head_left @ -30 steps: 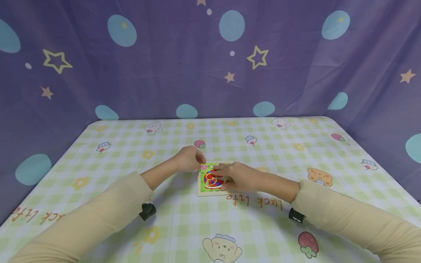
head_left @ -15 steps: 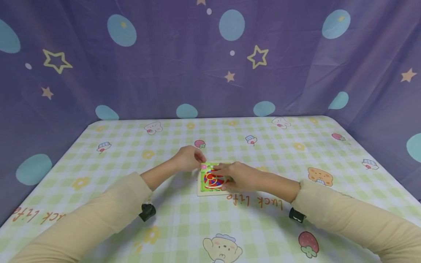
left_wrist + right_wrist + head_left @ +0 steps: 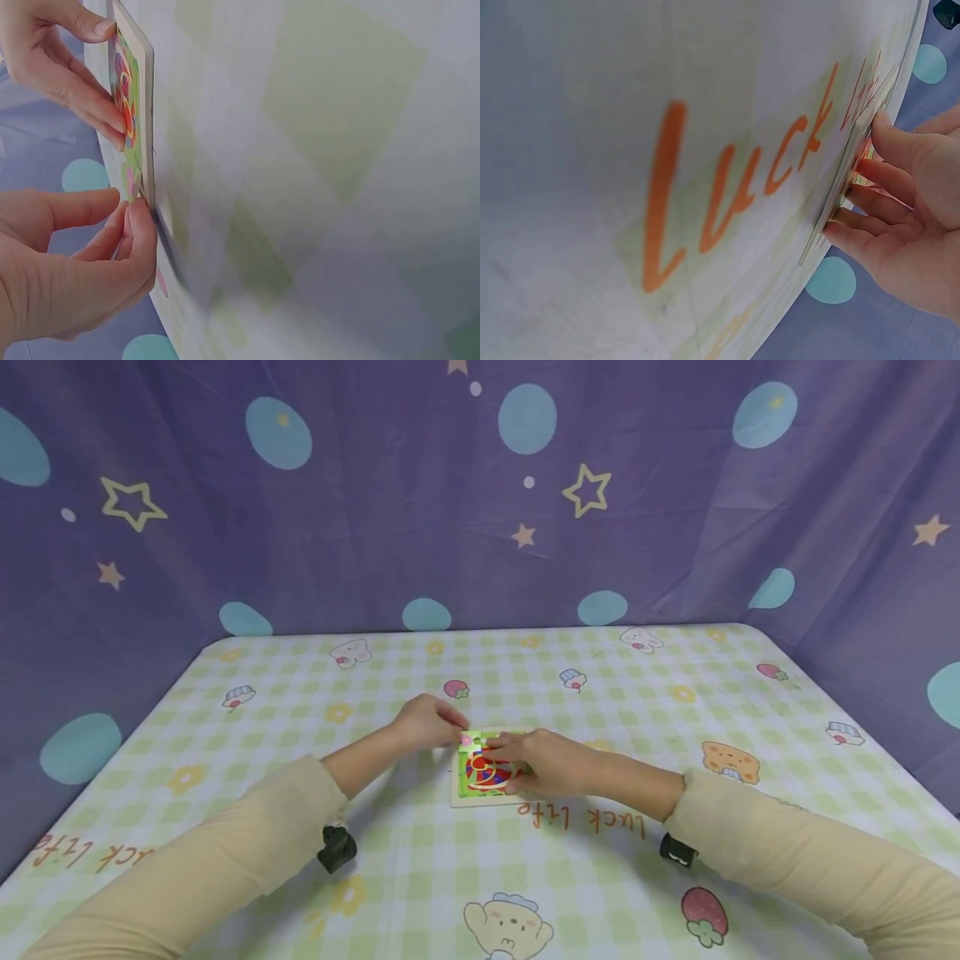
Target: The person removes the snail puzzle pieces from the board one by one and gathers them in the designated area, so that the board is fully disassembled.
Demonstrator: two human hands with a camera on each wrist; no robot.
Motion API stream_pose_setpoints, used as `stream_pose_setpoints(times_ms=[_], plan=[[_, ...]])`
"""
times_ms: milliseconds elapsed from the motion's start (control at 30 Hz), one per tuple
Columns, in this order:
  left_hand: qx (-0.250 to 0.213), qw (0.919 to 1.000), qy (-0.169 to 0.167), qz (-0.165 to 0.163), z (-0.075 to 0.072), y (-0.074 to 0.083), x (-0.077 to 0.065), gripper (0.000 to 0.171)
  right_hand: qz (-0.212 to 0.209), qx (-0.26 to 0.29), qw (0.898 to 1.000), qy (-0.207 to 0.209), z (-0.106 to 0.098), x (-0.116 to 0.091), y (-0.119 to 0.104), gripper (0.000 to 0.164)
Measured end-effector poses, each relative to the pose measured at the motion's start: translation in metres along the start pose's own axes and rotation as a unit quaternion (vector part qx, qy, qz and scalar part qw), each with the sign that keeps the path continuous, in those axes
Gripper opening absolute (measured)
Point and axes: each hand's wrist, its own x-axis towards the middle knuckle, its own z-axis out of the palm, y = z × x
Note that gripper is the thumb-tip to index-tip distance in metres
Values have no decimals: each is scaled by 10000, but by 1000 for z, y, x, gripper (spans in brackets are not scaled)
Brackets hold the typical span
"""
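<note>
A small square jigsaw puzzle [image 3: 483, 777] with a light wooden border lies on the table, its picture red, blue and green. At its far left corner my left hand [image 3: 429, 722] pinches a corner piece with a pink flower [image 3: 467, 740]. The left wrist view shows that piece [image 3: 133, 182] tilted slightly out of the board, with my curled fingertips [image 3: 141, 214] at its edge. My right hand [image 3: 551, 764] rests across the puzzle's right part and hides it. In the right wrist view its fairly straight fingers [image 3: 877, 199] press on the face, thumb near the border.
A green-and-white checked cloth [image 3: 420, 877] with printed cartoons covers the table. Behind it hangs a purple curtain [image 3: 420, 527] with stars and blue dots. A dark wrist device [image 3: 337, 847] sits under the left sleeve, another dark device [image 3: 677, 850] under the right.
My left fingers have drawn closer together at the puzzle's far left corner, and the flower piece has shifted up slightly. The right hand has stayed in place.
</note>
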Motion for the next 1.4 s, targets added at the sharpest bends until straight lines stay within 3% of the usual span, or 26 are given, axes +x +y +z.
stream_pose_setpoints(times_ms=[267,467,800,1133,1400], plan=[[-372,9988,133,-301,3,0,-2,19,-15,19,10000,-13,-1,0,0,49],[-470,9981,224,-336,4,0,-2,19,-11,-15,10000,-12,-2,0,0,49],[-925,9941,3,-572,7,-2,0,21,-10,-32,10000,11,-1,0,0,50],[-1097,9922,-5,-592,7,-1,1,21,5,-2,10000,-7,-1,0,-1,50],[-1503,9856,-147,-760,5,-2,2,19,54,-11,10000,-15,0,-1,0,50]])
